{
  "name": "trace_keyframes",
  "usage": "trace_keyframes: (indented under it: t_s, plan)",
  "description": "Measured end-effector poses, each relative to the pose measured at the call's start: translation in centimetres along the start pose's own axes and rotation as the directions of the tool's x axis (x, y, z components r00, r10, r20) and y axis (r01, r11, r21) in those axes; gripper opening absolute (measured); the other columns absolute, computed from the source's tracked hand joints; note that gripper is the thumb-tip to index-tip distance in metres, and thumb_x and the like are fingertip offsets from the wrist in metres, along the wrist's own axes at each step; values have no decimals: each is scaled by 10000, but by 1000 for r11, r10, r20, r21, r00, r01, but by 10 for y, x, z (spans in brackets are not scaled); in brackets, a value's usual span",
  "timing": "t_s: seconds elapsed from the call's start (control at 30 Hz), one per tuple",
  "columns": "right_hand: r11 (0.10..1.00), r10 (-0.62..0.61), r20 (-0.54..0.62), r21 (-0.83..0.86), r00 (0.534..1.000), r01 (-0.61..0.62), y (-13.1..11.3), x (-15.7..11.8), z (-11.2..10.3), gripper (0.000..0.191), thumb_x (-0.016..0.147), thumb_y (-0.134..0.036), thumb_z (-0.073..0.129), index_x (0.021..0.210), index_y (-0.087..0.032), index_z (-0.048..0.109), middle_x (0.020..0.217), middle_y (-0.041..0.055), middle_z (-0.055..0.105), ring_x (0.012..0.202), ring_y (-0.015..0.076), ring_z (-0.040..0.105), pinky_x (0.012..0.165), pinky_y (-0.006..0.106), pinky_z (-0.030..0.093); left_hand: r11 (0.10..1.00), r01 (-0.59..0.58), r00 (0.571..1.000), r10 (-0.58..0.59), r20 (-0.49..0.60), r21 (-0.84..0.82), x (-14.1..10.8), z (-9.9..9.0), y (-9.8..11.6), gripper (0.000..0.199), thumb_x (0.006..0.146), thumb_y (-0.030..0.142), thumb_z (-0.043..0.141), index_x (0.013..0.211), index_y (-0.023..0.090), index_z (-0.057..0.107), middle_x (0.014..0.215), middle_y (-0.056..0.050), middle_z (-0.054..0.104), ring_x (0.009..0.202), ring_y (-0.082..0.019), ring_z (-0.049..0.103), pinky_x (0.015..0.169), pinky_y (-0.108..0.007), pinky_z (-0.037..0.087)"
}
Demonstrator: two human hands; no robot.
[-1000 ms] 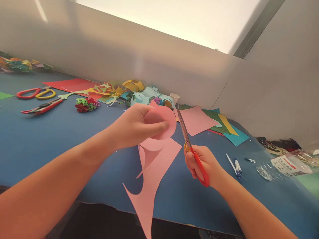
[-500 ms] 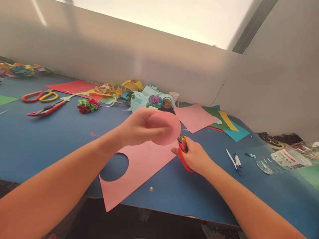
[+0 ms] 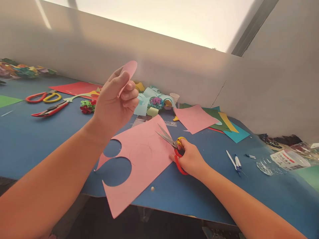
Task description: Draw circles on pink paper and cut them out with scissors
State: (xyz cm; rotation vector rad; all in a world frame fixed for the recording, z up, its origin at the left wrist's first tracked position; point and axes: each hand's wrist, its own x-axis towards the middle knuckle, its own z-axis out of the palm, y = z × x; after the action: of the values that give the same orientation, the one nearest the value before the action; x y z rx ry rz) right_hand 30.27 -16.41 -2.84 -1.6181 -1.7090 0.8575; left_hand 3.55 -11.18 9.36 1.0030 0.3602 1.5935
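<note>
Raised above the table, my left hand (image 3: 116, 98) pinches a pink paper circle (image 3: 131, 68) between thumb and fingers, tilted nearly edge-on. My right hand (image 3: 190, 156) has its fingers in the red and yellow handles of a pair of scissors (image 3: 171, 142). The blades are slightly apart and point up-left over a pink paper sheet (image 3: 149, 166). Two round cutouts show at the sheet's left side, and faint circle outlines are drawn on it. Its lower corner overhangs the table's front edge.
On the blue table (image 3: 179, 196) lie other scissors (image 3: 43, 97), red-handled pliers (image 3: 51, 109) and paper flowers (image 3: 87, 107) at left. Paper scraps and a paper cup (image 3: 174, 97) are at the back. Coloured sheets (image 3: 196, 118), pens (image 3: 234, 161) and a plastic bottle (image 3: 284, 159) are at right.
My left hand has lifted the pink circle up and left, turning it edge-on. My right hand has shifted slightly left and down, and the scissor blades now show over the sheet.
</note>
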Motion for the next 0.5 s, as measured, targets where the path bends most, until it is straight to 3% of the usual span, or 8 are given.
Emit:
trace_keyframes:
  t_s: [0.1, 0.23, 0.3, 0.37, 0.43, 0.47, 0.5]
  plan:
    - [982, -55, 51, 181, 997, 45, 2, 4, -10, 417, 689, -335, 812, 791, -281, 412, 746, -58, 456, 650, 160, 368, 613, 327, 336, 998, -17, 1000, 16, 14, 56, 5, -8, -9, 317, 798, 179, 897, 768, 243, 588, 732, 48, 423, 624, -84, 322, 474, -180, 316]
    - [906, -155, 72, 408, 985, 112, 12, 20, -34, 397, 667, -355, 800, 748, -268, 421, 804, -25, 425, 704, 178, 398, 632, 340, 375, 993, -3, 999, -2, 43, 118, 11, -18, -27, 258, 820, 211, 894, 848, 238, 638, 785, 47, 450, 646, -71, 406, 487, -184, 339]
    - [855, -207, 104, 503, 973, 129, 18, 28, -48, 434, 612, -430, 839, 734, -266, 457, 847, 3, 464, 735, 204, 456, 644, 368, 431, 978, 53, 998, -56, 11, 202, 14, -24, -36, 299, 825, 248, 889, 1067, 266, 715, 874, 32, 557, 676, -69, 493, 496, -182, 368]
    - [820, -250, 158, 559, 955, 123, 24, 34, -60, 457, 568, -455, 891, 758, -265, 522, 883, 23, 515, 774, 229, 513, 655, 384, 477, 932, 79, 997, -74, -28, 354, 16, -30, -46, 538, 819, 331, 891, 1312, 304, 677, 1026, 0, 663, 719, -83, 576, 516, -193, 407]
    - [799, -284, 232, 594, 930, 96, 30, 37, -68, 477, 550, -473, 926, 786, -264, 567, 869, 22, 546, 760, 230, 550, 638, 379, 499, 767, 81, 994, -106, 0, 637, 17, -37, -57, 742, 880, 483, 828, 1542, 333, 530, 1027, -27, 713, 764, -138, 658, 614, -250, 517]
    - [794, -299, 275, 603, 914, 78, 32, 37, -69, 480, 553, -483, 936, 787, -262, 581, 840, 15, 557, 737, 224, 563, 629, 374, 505, 605, 71, 988, -153, 28, 793, 17, -40, -63, 788, 919, 548, 764, 1609, 334, 450, 980, -21, 723, 773, -163, 684, 669, -287, 559]
    - [793, -314, 322, 607, 893, 60, 35, 38, -68, 476, 555, -492, 945, 786, -259, 600, 803, 9, 570, 708, 218, 574, 624, 371, 512, 524, 70, 982, -185, 33, 849, 17, -43, -70, 779, 902, 514, 785, 1592, 309, 489, 955, -31, 735, 807, -200, 710, 722, -332, 585]
